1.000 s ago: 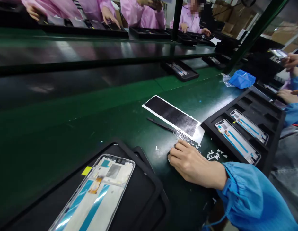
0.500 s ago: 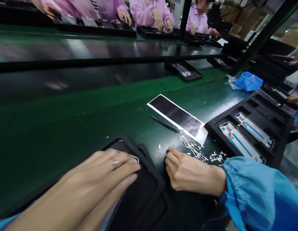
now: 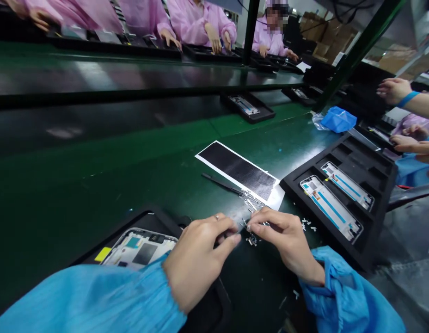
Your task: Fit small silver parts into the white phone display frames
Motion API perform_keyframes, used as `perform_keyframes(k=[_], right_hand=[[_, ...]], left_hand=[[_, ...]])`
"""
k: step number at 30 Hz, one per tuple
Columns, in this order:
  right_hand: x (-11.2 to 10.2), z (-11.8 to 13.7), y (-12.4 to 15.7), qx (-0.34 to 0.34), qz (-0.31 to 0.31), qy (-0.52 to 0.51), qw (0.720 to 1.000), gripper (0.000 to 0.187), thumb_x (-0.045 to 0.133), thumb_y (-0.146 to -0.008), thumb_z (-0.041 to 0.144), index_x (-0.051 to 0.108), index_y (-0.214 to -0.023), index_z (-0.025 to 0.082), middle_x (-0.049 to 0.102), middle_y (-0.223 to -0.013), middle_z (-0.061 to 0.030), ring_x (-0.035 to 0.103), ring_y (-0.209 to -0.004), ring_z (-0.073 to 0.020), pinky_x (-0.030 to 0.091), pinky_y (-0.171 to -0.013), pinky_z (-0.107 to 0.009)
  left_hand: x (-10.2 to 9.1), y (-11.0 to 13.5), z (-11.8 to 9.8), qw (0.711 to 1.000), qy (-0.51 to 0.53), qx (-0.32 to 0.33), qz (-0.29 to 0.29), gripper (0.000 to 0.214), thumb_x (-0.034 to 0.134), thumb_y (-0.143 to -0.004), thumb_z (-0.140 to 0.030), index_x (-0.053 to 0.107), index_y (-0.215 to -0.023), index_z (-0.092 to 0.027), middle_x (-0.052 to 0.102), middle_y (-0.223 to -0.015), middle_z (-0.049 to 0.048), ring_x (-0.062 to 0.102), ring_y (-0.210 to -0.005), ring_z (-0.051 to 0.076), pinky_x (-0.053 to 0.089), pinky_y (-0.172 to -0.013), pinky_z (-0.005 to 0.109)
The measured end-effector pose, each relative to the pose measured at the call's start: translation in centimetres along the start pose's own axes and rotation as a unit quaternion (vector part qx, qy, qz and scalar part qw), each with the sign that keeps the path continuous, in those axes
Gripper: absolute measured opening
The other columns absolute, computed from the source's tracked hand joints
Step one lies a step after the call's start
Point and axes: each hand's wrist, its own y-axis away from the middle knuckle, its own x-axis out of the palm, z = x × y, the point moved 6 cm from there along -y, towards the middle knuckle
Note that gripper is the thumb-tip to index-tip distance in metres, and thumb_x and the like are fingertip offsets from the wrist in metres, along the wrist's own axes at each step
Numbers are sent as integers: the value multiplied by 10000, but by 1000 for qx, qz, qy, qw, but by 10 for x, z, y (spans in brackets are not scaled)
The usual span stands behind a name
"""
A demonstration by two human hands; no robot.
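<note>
My left hand [image 3: 205, 254] is in front of me with thumb and fingers curled toward each other; what they hold, if anything, is hidden. Facing it, my right hand [image 3: 285, 238] pinches a small thin strip [image 3: 243, 223] at its fingertips. Scraps of small white and shiny pieces [image 3: 251, 240] lie on the bench just below the fingertips. Partly under my left sleeve is a phone frame [image 3: 140, 245] with a yellow tab, lying in a black tray [image 3: 155, 215]. Beyond the hands rest black tweezers [image 3: 221, 184] and a white-edged sheet with a black grid [image 3: 239, 169].
At right a black tray [image 3: 381, 203] holds two phone frames [image 3: 334, 210]. Behind it sits a blue bag [image 3: 338, 119]. Another black tray [image 3: 266, 113] stands farther back. Co-workers in pink work across the bench, and a co-worker's hand [image 3: 396, 91] reaches in at right.
My left hand has left the phone frame and come right, beside my right hand. My right hand now pinches near the small pieces. A co-worker's hand has appeared at right, and the view has shifted.
</note>
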Motion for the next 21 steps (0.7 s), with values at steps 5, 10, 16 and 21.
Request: perform_keyframes(k=[5, 10, 16, 21], right_hand=[[2, 4, 6, 49, -27, -103, 993, 152, 487, -846, 234, 564, -736, 163, 572, -672, 11, 569, -676, -113, 472, -600, -228], [-1, 13, 9, 34, -28, -69, 997, 119, 486, -847, 226, 568, -775, 180, 562, -712, 19, 533, -671, -98, 434, -617, -228], [-5, -2, 24, 11, 34, 130, 991, 188, 436, -835, 131, 511, -666, 164, 448, -638, 3, 385, -639, -125, 308, -619, -293], [-5, -13, 36, -3, 58, 237, 970, 196, 354, -824, 71, 455, -686, 167, 431, -695, -21, 346, -668, -148, 287, -640, -321]], left_hand=[[0, 4, -14, 995, 96, -6, 18, 214, 426, -707, -397, 583, -648, -263, 634, -658, -58, 589, -615, 116, 461, -556, 199], [-5, 8, -15, 995, 97, -12, 11, 251, 416, -700, -438, 587, -652, -261, 640, -676, -51, 597, -627, 123, 471, -555, 200], [-5, 4, 2, 998, -61, -16, 9, 225, 409, -769, -344, 605, -731, -240, 606, -748, 3, 554, -746, 190, 420, -679, 318], [20, -7, -17, 977, -181, 75, 86, 188, 425, -783, -155, 601, -829, -199, 573, -882, 43, 513, -844, 223, 386, -746, 369]])
